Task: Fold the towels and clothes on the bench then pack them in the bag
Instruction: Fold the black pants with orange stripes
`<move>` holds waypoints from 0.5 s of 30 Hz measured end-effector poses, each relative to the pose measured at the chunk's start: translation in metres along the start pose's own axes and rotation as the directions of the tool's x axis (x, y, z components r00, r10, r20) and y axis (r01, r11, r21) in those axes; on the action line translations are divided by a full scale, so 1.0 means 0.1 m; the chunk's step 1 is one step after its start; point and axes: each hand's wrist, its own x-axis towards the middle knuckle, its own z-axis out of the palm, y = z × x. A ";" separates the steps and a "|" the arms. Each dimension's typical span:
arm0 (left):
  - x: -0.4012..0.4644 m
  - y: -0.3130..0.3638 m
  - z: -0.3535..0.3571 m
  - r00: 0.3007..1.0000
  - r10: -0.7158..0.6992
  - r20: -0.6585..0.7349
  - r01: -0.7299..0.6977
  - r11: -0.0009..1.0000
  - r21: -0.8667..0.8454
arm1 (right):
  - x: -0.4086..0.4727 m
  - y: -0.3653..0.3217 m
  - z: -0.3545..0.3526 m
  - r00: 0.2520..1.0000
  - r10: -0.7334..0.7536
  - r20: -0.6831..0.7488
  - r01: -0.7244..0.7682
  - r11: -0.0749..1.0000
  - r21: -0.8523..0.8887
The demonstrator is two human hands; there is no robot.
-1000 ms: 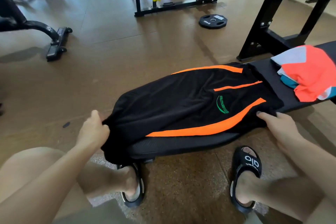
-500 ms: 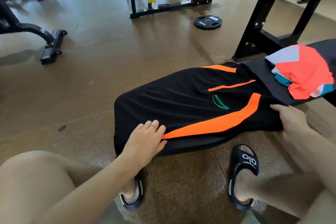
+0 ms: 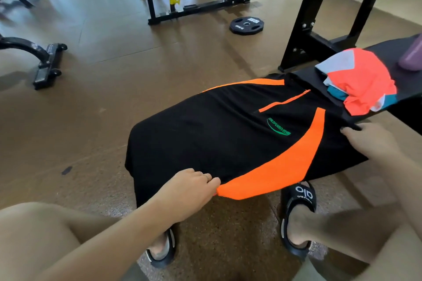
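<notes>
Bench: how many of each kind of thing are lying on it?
Black shirt: 1
Pile of orange and teal clothes: 1, pieces inside cannot be told apart
Purple bottle: 1
Total: 3

Bench (image 3: 388, 52) bears shirt (image 3: 217, 134), clothes (image 3: 363, 80), perhaps bottle (image 3: 411, 55).

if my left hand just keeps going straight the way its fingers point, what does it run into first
Probably your right hand. The left hand points rightward along the black and orange shirt, already at its near edge; depth is hard to judge.
</notes>
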 end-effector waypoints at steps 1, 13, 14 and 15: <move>0.01 0.02 0.00 1.000 -0.011 0.026 0.010 1.000 0.012 | 0.04 0.05 0.00 1.000 0.006 0.015 -0.006 0.999 -0.048; -0.06 0.29 0.14 0.992 -0.032 0.125 0.016 0.993 0.120 | -0.21 0.11 0.03 0.883 -0.005 0.470 -0.017 0.999 0.043; -0.07 0.31 0.14 0.991 -0.015 0.135 0.000 0.994 0.114 | -0.21 0.15 0.04 0.871 -0.019 0.490 -0.018 0.997 0.070; -0.08 0.32 0.13 0.988 -0.010 0.153 -0.006 0.995 0.101 | -0.24 0.18 0.05 0.870 -0.025 0.492 -0.019 0.996 0.083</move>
